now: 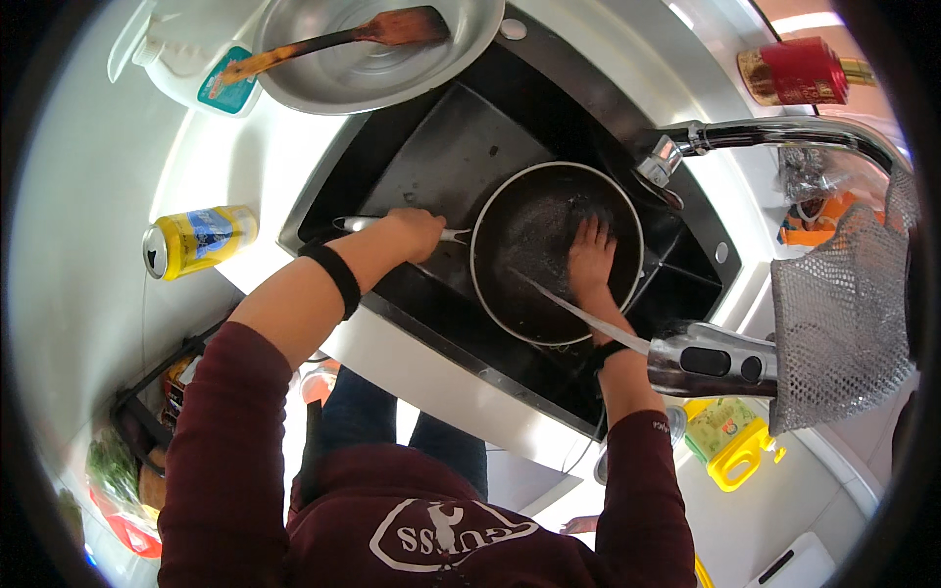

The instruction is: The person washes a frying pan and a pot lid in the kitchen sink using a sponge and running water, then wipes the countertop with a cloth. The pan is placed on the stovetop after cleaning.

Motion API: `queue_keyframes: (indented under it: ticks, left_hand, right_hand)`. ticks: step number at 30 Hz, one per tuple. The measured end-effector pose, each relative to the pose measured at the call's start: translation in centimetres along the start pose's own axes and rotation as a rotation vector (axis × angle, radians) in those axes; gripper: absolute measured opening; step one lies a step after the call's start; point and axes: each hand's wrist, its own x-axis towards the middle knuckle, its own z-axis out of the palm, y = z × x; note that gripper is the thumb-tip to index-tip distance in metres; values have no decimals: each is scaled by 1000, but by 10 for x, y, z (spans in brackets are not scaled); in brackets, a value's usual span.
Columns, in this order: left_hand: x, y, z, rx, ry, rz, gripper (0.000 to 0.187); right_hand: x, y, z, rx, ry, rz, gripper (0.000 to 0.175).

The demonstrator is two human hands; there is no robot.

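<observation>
My left hand (416,234) is closed around the metal handle of a dark frying pan (526,294), which sits tilted or flat in a black sink (448,158); which of the two I cannot tell. Inside the pan, my right hand (592,257) rests palm down with its fingers extended towards the far right of the pan's inner surface. A stream of water runs into the pan from a chrome spray faucet head (709,360) at the right. Whether anything lies beneath the right palm is hidden.
A large metal basin (316,92) holding a wooden spatula (408,28) stands beyond the sink. Left are a white jug (180,70) and a yellow can (200,241). A chrome faucet (779,132), a grey mesh cloth (845,316) and a yellow-handled bottle (728,437) stand right.
</observation>
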Motion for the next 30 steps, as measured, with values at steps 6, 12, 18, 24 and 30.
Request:
queue_keyframes:
  ticks: [6, 12, 18, 24, 30]
  left_hand:
    - [-18, 5, -15, 21, 10, -6, 44]
    - [-74, 14, -80, -232, 536, 75, 24]
    - [-101, -51, -143, -337, 1361, -67, 16]
    - [-71, -87, -160, -16, 984, -586, 38]
    - [-63, -96, -168, 65, 813, -609, 33]
  right_hand:
    - [-72, -50, 3, 480, -318, -180, 43]
    - [-33, -17, 24, 880, 105, 481, 43]
    - [63, -4, 6, 1467, 491, 686, 47]
    - [32, -71, -37, 1238, -80, -492, 46]
    - [-42, -24, -20, 436, -583, -383, 46]
